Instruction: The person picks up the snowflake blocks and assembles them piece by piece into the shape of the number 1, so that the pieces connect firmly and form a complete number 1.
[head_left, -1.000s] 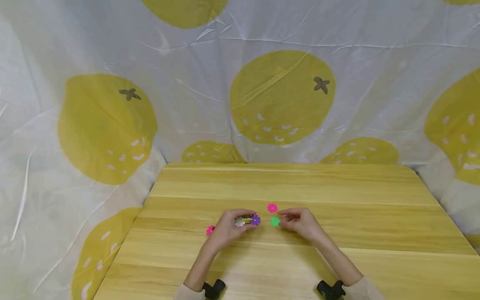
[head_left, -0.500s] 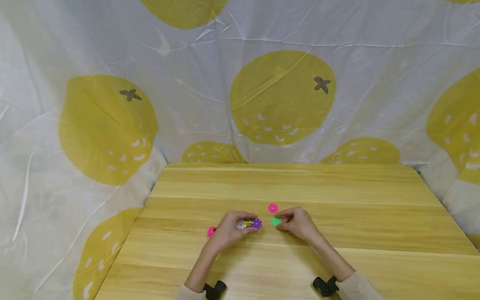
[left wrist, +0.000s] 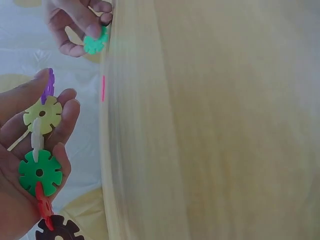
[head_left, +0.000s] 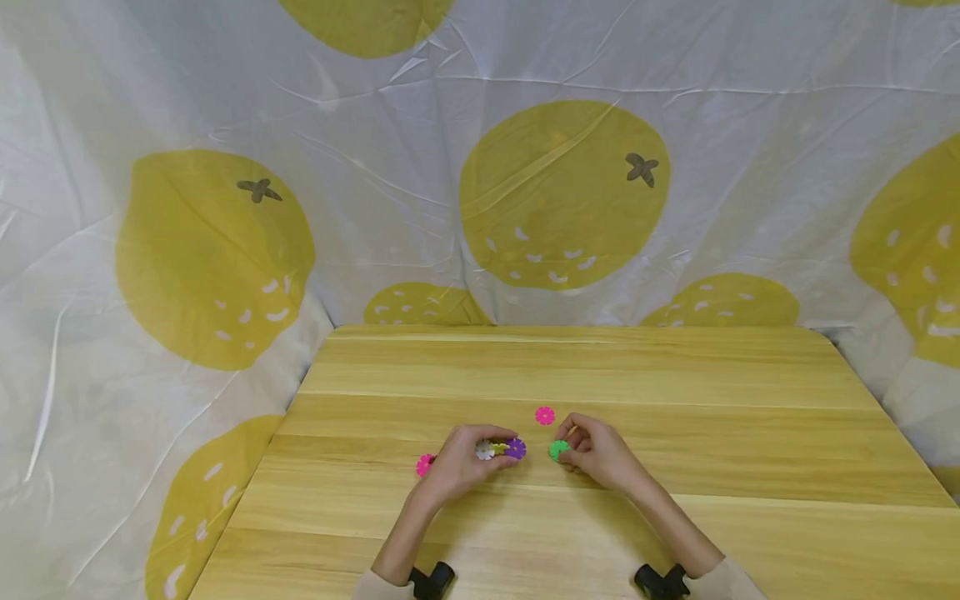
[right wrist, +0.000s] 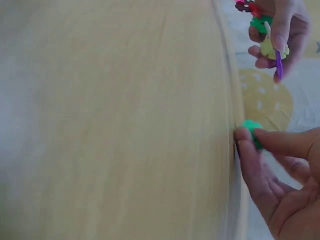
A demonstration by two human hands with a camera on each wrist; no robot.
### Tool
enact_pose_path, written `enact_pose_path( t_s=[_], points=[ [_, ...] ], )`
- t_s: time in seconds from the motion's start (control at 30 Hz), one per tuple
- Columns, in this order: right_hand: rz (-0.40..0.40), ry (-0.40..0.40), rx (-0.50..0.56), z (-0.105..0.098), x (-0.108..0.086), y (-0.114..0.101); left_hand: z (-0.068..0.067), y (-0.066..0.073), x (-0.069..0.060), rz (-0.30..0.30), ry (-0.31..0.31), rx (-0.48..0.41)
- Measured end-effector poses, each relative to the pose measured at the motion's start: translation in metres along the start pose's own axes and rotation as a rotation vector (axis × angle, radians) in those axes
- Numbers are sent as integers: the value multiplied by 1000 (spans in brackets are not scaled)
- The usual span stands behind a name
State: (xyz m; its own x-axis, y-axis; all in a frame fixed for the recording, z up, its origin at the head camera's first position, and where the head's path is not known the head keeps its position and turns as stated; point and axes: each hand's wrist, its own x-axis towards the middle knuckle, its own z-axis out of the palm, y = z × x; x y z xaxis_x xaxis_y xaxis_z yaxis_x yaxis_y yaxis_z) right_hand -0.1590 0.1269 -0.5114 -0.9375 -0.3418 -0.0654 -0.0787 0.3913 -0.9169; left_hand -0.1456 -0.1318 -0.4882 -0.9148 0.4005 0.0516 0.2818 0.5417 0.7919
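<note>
My left hand [head_left: 454, 463] grips a chain of notched plastic discs slotted together at angles. In the left wrist view the chain runs from a purple disc [left wrist: 49, 86], pinched at its top, through yellow [left wrist: 42, 115], white [left wrist: 37, 140], green [left wrist: 40, 172] and red discs [left wrist: 44, 205] to a dark brown disc [left wrist: 56, 231]. A pink disc [head_left: 424, 465] pokes out at the chain's far left end. A short gap to the right, my right hand [head_left: 606, 455] pinches a single green disc [head_left: 558, 451] between thumb and fingertips. It is apart from the chain.
One loose pink disc [head_left: 545, 415] lies on the wooden table [head_left: 712, 433], just beyond the hands. A lemon-print cloth [head_left: 420, 167] hangs behind and beside the table. Black wrist mounts [head_left: 432, 580] are strapped at both cuffs.
The right hand has drawn the green disc slightly right and nearer me, its fingers shifting on it. The left hand's chain has moved a little right and nearer too. The loose pink disc stays put.
</note>
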Motion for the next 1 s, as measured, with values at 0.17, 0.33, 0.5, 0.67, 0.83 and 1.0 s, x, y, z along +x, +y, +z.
enact_pose_path(
  t_s=[0.17, 0.33, 0.5, 0.67, 0.83, 1.0],
  points=[
    [-35, -45, 209, -9, -8, 5, 1, 1, 1, -2, -14, -15],
    [-33, -74, 291, -14, -13, 5, 2, 5, 1, -22, -15, -52],
    [-23, -52, 332, -8, -15, 3, 4, 9, 3, -13, -17, -77],
    [-45, 0, 333, -1, -17, 1, 6, 11, 4, 16, -23, -87],
    [-73, 53, 327, 3, -18, -1, 7, 15, 4, 23, -37, -97],
    [-93, 72, 337, 5, -18, -1, 9, 17, 5, 30, -43, -108]
  ],
)
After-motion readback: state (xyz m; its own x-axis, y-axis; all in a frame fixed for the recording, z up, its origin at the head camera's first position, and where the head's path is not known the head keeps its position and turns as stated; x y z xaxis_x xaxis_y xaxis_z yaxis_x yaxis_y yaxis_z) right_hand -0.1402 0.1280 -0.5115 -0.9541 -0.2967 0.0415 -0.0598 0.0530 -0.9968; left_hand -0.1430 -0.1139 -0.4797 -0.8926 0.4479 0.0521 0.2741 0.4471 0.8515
